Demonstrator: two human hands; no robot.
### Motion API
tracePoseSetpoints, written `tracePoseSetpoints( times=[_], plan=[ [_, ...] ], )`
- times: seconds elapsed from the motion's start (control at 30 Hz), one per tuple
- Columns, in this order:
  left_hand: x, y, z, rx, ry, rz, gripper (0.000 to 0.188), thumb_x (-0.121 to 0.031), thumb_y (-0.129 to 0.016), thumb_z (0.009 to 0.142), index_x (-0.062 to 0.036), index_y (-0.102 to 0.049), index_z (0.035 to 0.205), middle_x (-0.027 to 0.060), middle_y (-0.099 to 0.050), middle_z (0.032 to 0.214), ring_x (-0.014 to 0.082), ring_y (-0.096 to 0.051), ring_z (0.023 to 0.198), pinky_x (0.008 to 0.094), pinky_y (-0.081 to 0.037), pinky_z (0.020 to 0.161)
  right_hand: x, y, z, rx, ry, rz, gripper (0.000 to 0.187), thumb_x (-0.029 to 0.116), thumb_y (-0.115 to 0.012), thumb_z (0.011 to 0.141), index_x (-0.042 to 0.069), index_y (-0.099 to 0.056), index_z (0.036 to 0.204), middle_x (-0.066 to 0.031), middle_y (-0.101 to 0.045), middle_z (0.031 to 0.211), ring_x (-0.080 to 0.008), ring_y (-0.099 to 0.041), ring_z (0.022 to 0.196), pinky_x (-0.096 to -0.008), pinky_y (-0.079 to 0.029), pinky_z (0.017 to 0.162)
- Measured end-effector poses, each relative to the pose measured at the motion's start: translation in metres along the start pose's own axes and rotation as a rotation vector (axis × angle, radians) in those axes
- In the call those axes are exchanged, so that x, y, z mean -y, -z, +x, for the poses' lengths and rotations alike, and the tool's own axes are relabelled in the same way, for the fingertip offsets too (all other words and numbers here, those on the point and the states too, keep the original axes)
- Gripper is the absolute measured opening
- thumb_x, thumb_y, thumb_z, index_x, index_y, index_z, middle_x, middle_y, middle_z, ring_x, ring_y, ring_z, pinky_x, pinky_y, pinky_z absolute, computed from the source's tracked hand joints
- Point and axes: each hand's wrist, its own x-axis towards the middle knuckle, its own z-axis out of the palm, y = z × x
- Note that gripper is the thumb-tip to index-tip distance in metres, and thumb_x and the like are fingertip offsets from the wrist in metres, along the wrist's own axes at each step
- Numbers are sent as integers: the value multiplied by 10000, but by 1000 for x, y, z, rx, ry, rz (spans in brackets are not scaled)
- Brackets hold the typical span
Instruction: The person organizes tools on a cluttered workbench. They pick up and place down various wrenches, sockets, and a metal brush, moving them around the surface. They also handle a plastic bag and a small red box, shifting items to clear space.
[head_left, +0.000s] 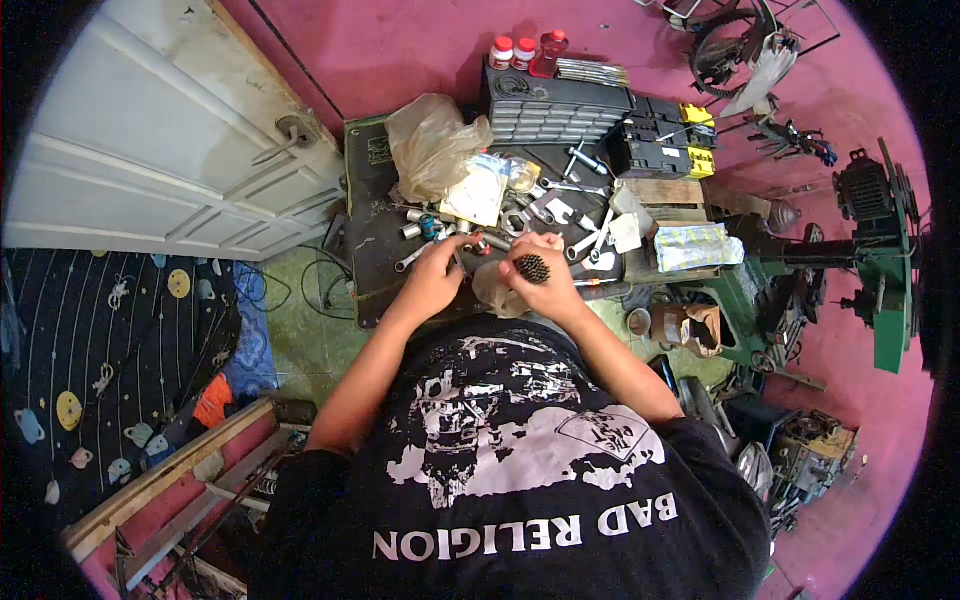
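Observation:
My right hand (545, 280) is closed around a tight bundle of thin dark rods (531, 268), seen end-on above the fist. A crumpled translucent plastic bag (494, 290) hangs at the bench edge between my hands, against the right one. My left hand (435, 278) is over the front of the bench with its fingers curled; what they hold, if anything, is too small to make out. Just beyond its fingertips lies a small red-and-metal part (480, 244). Metal sockets (412, 231) and a combination wrench (410, 259) lie to the left of that hand.
The dark workbench (375, 275) carries several wrenches (603, 232), papers (474, 192) and a large plastic bag (430, 140). A drawer cabinet (555, 115) and black-and-yellow boxes (660, 150) stand behind. A green drill press (890, 250) is at right, a white door (170, 130) at left.

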Motion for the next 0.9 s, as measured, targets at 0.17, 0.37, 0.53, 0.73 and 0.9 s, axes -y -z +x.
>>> tracePoseSetpoints(
  times=[0.17, 0.37, 0.53, 0.73, 0.9],
  plan=[
    [-39, 9, 18, 72, 40, -394, 337, -88, -521, 1000, -15, -587, 1323, 125, -662, 1235, 215, -621, 1148, 339, -462, 1006, 7, 3, 1, 60, -24, 56, 183, 147, -799, 796, 50, -676, 891, -80, -665, 927, -226, -607, 930, -378, -399, 904],
    [-76, -10, 39, 267, -77, -452, 393, -220, -445, 1067, -5, -541, 1382, 106, -601, 1340, 207, -543, 1258, 351, -384, 1099, -10, -5, -7, 3, -53, 84, 363, 255, -817, 771, 59, -695, 1051, -122, -633, 1031, -290, -546, 1028, -427, -321, 960],
    [-71, -21, 35, 336, -110, -628, 455, -240, -446, 1048, 13, -492, 1423, 125, -572, 1389, 229, -501, 1326, 365, -322, 1158, -12, -7, -16, 11, -55, 77, 350, 235, -803, 755, 71, -703, 1048, -134, -624, 1032, -297, -520, 1014, -418, -318, 954],
    [-80, -21, 33, 352, -161, -499, 425, -222, -493, 1039, -7, -516, 1405, 106, -571, 1380, 214, -506, 1307, 361, -356, 1125, -15, -14, -22, -26, -20, 64, 306, 201, -810, 716, 90, -712, 984, -113, -634, 989, -284, -535, 994, -417, -316, 941],
    [-103, -12, 31, 406, -75, -639, 489, -303, -547, 1011, -35, -522, 1419, 115, -543, 1413, 227, -492, 1318, 362, -336, 1130, -1, -7, -18, 40, -4, 59, 302, 180, -809, 698, 102, -719, 976, -90, -664, 991, -280, -554, 1007, -420, -303, 957]
  ],
)
